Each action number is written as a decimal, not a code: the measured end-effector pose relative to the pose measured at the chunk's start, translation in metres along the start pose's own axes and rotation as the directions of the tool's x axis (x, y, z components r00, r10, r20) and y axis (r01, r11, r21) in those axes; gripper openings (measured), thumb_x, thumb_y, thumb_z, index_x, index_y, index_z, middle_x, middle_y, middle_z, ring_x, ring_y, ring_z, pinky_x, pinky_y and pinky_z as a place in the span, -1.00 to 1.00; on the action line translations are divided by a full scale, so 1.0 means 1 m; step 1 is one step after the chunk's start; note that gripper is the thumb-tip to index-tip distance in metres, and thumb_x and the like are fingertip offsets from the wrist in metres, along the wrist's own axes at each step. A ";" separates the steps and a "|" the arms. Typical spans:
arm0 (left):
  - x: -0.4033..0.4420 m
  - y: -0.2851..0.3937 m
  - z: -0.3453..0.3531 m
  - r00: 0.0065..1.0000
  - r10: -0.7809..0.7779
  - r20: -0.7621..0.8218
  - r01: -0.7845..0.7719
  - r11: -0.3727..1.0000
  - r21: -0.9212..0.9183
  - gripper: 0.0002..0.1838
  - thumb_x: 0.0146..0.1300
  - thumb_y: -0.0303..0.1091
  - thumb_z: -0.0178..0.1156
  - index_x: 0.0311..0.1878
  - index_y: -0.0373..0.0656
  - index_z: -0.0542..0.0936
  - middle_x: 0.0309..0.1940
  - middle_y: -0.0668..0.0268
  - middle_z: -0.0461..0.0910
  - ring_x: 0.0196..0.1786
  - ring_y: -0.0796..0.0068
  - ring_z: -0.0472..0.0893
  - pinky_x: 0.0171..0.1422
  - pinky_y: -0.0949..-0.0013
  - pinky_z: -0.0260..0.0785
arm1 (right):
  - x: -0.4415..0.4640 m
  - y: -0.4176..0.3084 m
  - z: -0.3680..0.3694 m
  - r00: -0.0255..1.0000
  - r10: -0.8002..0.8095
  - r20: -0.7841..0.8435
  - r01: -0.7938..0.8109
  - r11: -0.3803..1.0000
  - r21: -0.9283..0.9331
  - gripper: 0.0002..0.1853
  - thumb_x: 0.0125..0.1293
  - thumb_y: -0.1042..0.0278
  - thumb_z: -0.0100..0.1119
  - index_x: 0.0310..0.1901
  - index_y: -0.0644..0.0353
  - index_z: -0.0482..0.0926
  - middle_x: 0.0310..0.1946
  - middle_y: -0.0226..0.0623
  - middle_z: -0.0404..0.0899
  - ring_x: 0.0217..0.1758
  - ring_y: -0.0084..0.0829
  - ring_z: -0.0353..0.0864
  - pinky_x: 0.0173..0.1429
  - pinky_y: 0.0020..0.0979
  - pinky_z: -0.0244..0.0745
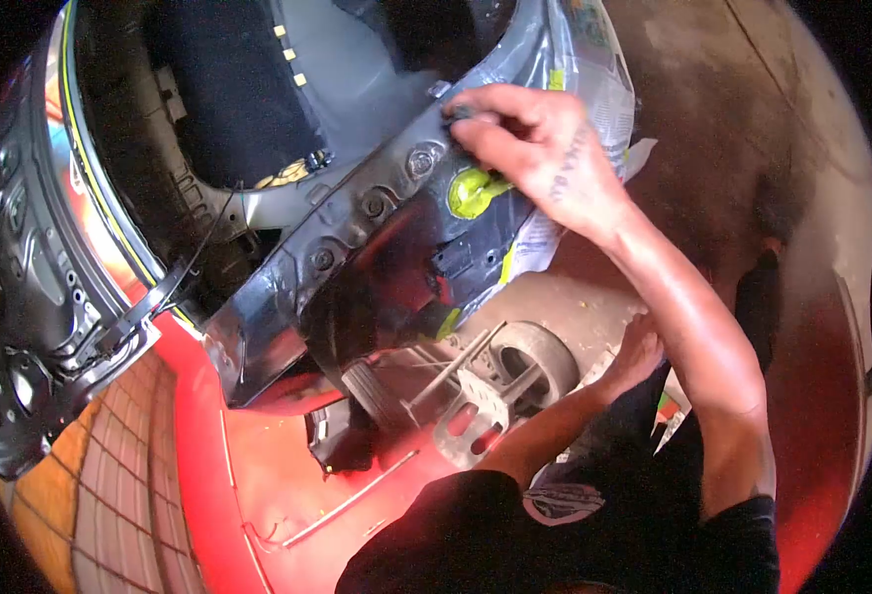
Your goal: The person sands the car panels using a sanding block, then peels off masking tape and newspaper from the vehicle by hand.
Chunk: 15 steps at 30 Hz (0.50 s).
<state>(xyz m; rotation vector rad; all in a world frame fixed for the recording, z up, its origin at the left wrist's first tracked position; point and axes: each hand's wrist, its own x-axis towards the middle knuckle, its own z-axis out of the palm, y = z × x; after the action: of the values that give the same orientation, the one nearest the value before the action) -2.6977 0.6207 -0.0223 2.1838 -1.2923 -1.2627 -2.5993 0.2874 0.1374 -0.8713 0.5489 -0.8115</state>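
My right hand (550,148) is closed, with thumb and forefinger pinched on a small dark piece (461,113) at the edge of a dark metal car body panel (347,213). Just below those fingers, a yellow-green patch (473,193) marks the panel, beside plastic and paper masking (594,99). Lower down, my left hand (639,348) is away from the panel, near dark clothing. Its fingers are mostly hidden, so what it holds, if anything, cannot be made out.
An open car door or lid (50,267) stands at the left. Below the panel are a tire (535,361), a pale metal frame (471,416) and a thin rod (352,500) on the red-lit floor. A tiled surface (124,475) is at lower left.
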 end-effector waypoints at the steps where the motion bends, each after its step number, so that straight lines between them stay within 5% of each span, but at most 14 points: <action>1: 0.007 -0.001 -0.002 0.997 -0.023 0.074 0.024 1.000 -0.013 -0.65 0.31 -0.36 0.10 0.13 -0.24 0.49 0.07 -0.06 0.53 0.09 -0.21 0.51 0.08 -0.14 0.37 | -0.002 0.008 -0.006 1.000 -0.016 -0.027 0.017 0.999 0.030 -0.72 0.26 0.34 0.22 -0.06 0.31 0.67 -0.55 -0.31 0.59 -0.49 -0.58 0.52 -0.34 -0.43 0.47; 6: 0.016 -0.015 0.002 0.982 -0.084 0.168 0.075 0.996 0.056 -0.53 0.37 -0.24 0.05 0.29 -0.20 0.39 0.26 -0.06 0.41 0.28 -0.16 0.39 0.25 -0.13 0.28 | -0.018 0.027 -0.012 0.993 0.003 -0.120 0.010 0.994 0.108 -0.68 0.30 0.44 0.09 0.07 0.26 0.62 -0.44 -0.42 0.59 -0.40 -0.60 0.51 -0.26 -0.48 0.47; 9: 0.014 -0.005 -0.004 0.980 -0.083 0.182 0.065 0.993 0.101 -0.49 0.40 -0.16 0.04 0.33 -0.20 0.40 0.32 -0.07 0.40 0.33 -0.15 0.38 0.33 -0.11 0.25 | -0.027 0.021 -0.004 0.999 -0.027 -0.031 0.025 0.998 -0.051 -0.74 0.40 0.38 0.06 0.04 0.24 0.62 -0.47 -0.29 0.59 -0.37 -0.55 0.57 -0.19 -0.43 0.49; 11: 0.013 0.031 -0.037 0.983 -0.086 0.163 0.115 0.978 -0.173 -0.50 0.38 -0.15 0.07 0.30 -0.22 0.43 0.28 -0.09 0.45 0.29 -0.16 0.42 0.29 -0.10 0.29 | -0.030 0.014 0.012 0.999 -0.053 -0.002 0.053 0.999 0.013 -0.77 0.44 0.36 0.07 -0.01 0.23 0.64 -0.45 -0.22 0.62 -0.35 -0.53 0.60 -0.18 -0.38 0.51; 15: 0.008 0.035 -0.056 0.980 -0.022 0.196 0.092 0.930 -0.356 -0.54 0.39 -0.16 0.08 0.24 -0.24 0.46 0.24 -0.14 0.47 0.26 -0.21 0.45 0.23 -0.10 0.37 | -0.023 0.014 0.034 0.995 -0.098 -0.019 0.098 0.995 -0.012 -0.83 0.39 0.37 0.16 -0.12 0.26 0.64 -0.53 -0.25 0.58 -0.45 -0.56 0.54 -0.30 -0.39 0.47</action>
<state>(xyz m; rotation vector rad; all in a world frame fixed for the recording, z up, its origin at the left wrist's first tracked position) -2.6696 0.5859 0.0270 1.8871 -0.9644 -1.6203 -2.5835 0.3266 0.1466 -0.9070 0.5318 -0.9076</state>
